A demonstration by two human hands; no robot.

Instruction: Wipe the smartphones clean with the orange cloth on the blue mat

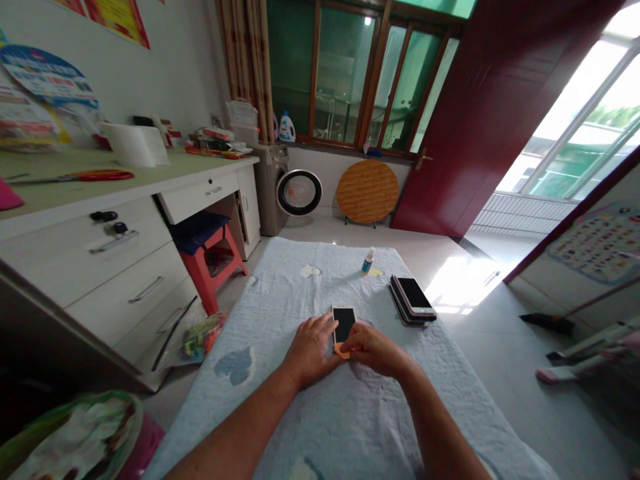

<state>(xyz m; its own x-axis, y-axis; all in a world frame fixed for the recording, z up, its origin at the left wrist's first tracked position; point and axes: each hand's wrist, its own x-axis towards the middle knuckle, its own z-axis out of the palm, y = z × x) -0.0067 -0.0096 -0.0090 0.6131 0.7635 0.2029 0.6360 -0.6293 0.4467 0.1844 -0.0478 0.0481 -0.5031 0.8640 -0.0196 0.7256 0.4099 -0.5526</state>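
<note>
A white phone (344, 323) with a dark screen lies on the light blue cloth (300, 293). Along its left edge rests my left hand (311, 347), fingers spread, the fingertips touching the phone's side. My right hand (373, 347) is closed on a small orange cloth (342, 351) and presses it against the lower end of the phone. To the right, a stack of devices has a white-framed device (416, 296) on top. A small spray bottle (368, 261) with a blue label stands beyond the phone, near the far edge of the cloth.
At the left stand a desk with drawers (120, 247) and a red stool (210, 260). A bin (135, 427) is at the lower left. Farther off are a washing machine (271, 193) with its door open, a round wooden board (367, 192) and a red door (480, 100).
</note>
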